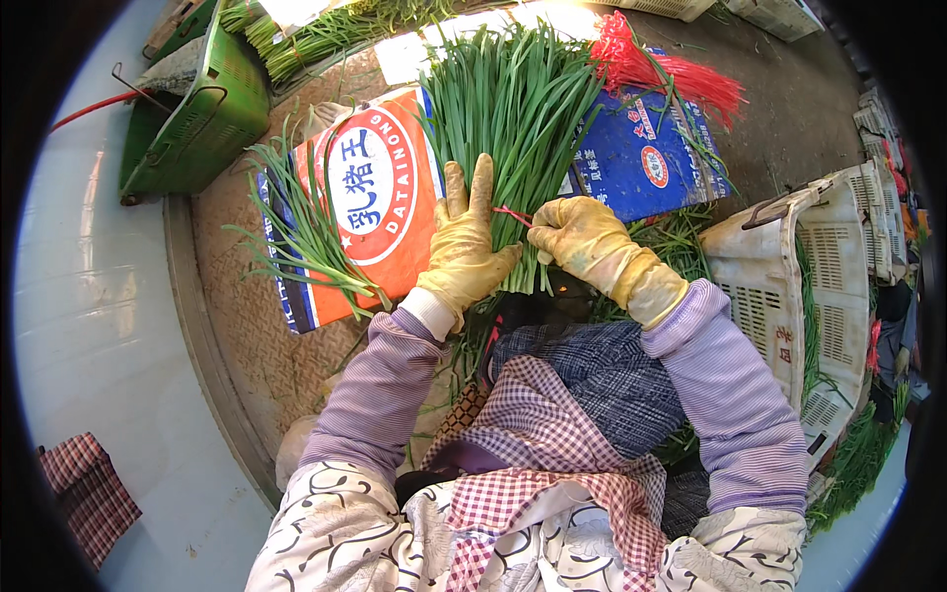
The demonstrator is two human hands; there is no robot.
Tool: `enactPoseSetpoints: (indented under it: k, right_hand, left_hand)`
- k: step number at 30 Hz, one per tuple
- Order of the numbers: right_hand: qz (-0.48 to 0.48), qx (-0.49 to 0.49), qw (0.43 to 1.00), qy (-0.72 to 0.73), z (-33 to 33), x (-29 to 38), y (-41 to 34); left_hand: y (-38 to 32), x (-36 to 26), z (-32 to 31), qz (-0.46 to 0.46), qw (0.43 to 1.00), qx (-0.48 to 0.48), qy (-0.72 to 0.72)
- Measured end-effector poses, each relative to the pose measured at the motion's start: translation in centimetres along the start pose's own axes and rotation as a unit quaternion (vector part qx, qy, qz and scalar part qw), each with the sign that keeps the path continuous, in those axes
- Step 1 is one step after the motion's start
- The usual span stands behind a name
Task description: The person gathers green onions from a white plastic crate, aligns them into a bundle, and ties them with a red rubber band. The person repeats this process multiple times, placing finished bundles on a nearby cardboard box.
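A large bunch of green garlic chives (510,126) lies on a flattened orange and blue printed sack (403,166), leaf tips away from me. My left hand (470,248), in a yellowed glove, rests on the bunch's left side near the stem ends, fingers spread a little. A thin red tie (512,214) runs from the bunch to my gloved right hand (581,233), whose fingers are pinched on it. Whether the tie goes fully around the stems is hidden. A smaller loose handful of chives (311,222) lies on the sack to the left.
Red ties (666,66) lie in a bundle at the sack's upper right. A green plastic crate (214,111) stands at upper left, beside more chives (311,41). White plastic crates (755,288) stand on the right, with loose chives (673,237) on the floor near them.
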State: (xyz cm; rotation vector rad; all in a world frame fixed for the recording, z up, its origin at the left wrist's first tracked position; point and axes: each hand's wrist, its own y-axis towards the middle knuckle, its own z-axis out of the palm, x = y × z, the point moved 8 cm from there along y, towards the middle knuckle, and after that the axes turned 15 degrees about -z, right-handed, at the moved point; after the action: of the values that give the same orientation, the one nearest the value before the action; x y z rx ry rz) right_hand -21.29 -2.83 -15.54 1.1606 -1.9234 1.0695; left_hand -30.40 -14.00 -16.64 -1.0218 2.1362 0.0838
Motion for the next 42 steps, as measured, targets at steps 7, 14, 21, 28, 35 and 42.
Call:
enactPoseSetpoints:
  k: [7,14,21,28,35,42]
  right_hand:
    - [0.039,-0.130,0.942,0.307,-1.5,0.7,1.2]
    - [-0.016,-0.098,0.975,0.201,-2.2,0.4,2.3]
    - [-0.070,-0.065,0.925,0.368,-0.3,1.8,2.8]
    - [-0.473,0.004,0.851,-0.230,1.8,9.0,3.3]
    - [-0.141,0.147,0.965,0.166,3.8,6.2,4.7]
    - [0.025,0.003,0.984,0.174,-4.2,-0.2,1.3]
  left_hand:
    - [-0.3,-0.8,0.0,-0.031,0.999,0.007,0.017]
    - [0.2,-1.7,-3.7,0.059,0.995,-0.012,-0.082]
    - [3.3,-2.2,-5.4,0.183,0.975,-0.041,0.118]
    - [2.9,-5.8,-3.0,0.358,0.918,-0.016,0.172]
    - [3.1,-5.6,2.5,0.492,0.744,0.063,0.447]
    - [4.6,-4.9,2.8,0.398,0.869,0.177,0.234]
